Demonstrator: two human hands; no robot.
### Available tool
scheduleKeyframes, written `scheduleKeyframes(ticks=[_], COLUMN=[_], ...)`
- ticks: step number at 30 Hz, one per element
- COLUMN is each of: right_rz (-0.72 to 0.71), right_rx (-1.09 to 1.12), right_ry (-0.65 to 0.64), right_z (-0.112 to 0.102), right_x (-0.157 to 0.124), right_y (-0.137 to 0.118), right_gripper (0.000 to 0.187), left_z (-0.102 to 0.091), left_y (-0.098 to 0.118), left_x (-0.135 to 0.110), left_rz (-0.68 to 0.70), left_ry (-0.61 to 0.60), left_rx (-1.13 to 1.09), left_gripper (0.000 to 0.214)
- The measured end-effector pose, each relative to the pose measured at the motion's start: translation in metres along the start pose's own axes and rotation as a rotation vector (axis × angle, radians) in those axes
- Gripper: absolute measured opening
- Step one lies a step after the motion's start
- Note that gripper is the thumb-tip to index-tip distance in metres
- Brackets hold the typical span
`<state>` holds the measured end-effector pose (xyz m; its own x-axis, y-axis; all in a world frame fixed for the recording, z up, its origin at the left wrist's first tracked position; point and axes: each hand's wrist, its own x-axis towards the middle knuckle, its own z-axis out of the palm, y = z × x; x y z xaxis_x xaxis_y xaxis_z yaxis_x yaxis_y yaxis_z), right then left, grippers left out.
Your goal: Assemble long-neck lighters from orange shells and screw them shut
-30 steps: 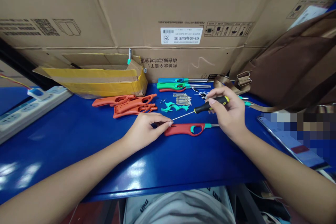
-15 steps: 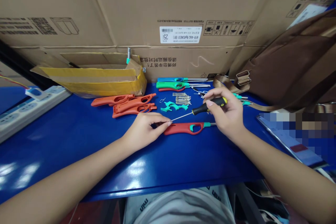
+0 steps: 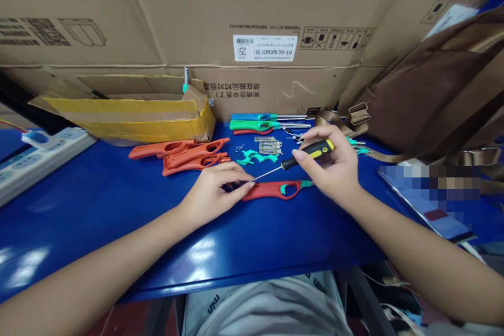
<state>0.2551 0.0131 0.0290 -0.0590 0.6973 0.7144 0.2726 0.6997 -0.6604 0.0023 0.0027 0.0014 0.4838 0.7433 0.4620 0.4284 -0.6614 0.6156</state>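
Note:
My right hand (image 3: 336, 168) is closed around the black and yellow handle of a screwdriver (image 3: 311, 154), whose thin shaft slopes down to the left. At its tip, the thumb and fingers of my left hand (image 3: 212, 191) are pinched together; whatever small thing they hold is hidden. Just beneath lies a red gas lighter (image 3: 271, 190) with a teal trigger, its left end partly covered by my left fingers. Beyond my hands are loose teal triggers (image 3: 258, 157) and several small clear parts (image 3: 269, 145). Orange lighter shells (image 3: 192, 161) lie to the left.
Blue and green lighters (image 3: 252, 125) lie at the back. A yellow-taped cardboard box (image 3: 134, 128) and a white power strip (image 3: 43, 160) stand left. On the right are a brown bag (image 3: 421, 89) and a phone-like device (image 3: 425, 210). Large cardboard (image 3: 177, 21) walls the back.
The whole view has shifted slightly, so everything sits a little further left and up. Both hands keep their grips, and the screwdriver tip stays at my left fingertips.

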Motion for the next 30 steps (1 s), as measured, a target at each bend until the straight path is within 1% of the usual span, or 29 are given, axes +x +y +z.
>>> scheduleKeyframes(ticks=[1,3,5,6,7,9,10,12,14,16,17,19,22,24,28,30], right_rz=[0.011,0.055,0.103,0.123,0.135,0.160,0.164,0.165,0.167,0.183,0.189,0.194,0.195,0.215,0.317,0.325], right_rx=[0.009,0.029,0.053,0.072,0.090,0.116,0.110,0.097,0.114,0.167,0.202,0.259,0.277,0.287,0.345,0.357], right_ry=[0.012,0.052,0.098,0.114,0.120,0.098,0.077,-0.008,-0.066,-0.104,-0.101,-0.043,0.037,0.069,0.077,0.070], right_z=[0.000,0.000,0.000,-0.001,-0.001,-0.001,-0.001,0.001,0.004,0.010,0.013,0.020,0.026,0.028,0.029,0.030], right_x=[0.000,0.003,0.008,0.011,0.016,0.026,0.030,0.038,0.042,0.041,0.040,0.034,0.025,0.022,0.019,0.018], right_y=[0.000,0.000,-0.002,-0.004,-0.007,-0.016,-0.022,-0.035,-0.046,-0.051,-0.050,-0.046,-0.035,-0.031,-0.031,-0.033], right_gripper=[0.022,0.022,0.022,0.024,0.027,0.032,0.034,0.035,0.035,0.035,0.034,0.034,0.034,0.036,0.036,0.036], left_z=[0.000,0.000,-0.001,-0.002,-0.003,-0.002,-0.002,0.002,0.006,0.010,0.012,0.014,0.014,0.013,0.011,0.010], left_y=[0.000,0.001,0.001,0.002,0.002,0.004,0.004,0.006,0.008,0.008,0.008,0.008,0.007,0.006,0.006,0.006], left_x=[0.000,-0.001,-0.001,-0.001,-0.002,-0.002,-0.003,-0.005,-0.006,-0.007,-0.008,-0.008,-0.007,-0.007,-0.006,-0.006], left_rz=[-0.012,-0.037,-0.045,-0.043,-0.039,-0.039,-0.043,-0.048,-0.048,-0.050,-0.053,-0.063,-0.063,-0.048,-0.006,0.006], left_ry=[-0.006,-0.037,-0.110,-0.151,-0.188,-0.228,-0.231,-0.226,-0.224,-0.214,-0.206,-0.193,-0.198,-0.209,-0.241,-0.246], left_rx=[0.016,0.063,0.109,0.124,0.130,0.118,0.103,0.064,0.031,0.003,-0.011,-0.041,-0.068,-0.067,-0.057,-0.056], left_gripper=[0.017,0.032,0.046,0.048,0.047,0.038,0.033,0.028,0.030,0.034,0.035,0.037,0.037,0.035,0.035,0.035])
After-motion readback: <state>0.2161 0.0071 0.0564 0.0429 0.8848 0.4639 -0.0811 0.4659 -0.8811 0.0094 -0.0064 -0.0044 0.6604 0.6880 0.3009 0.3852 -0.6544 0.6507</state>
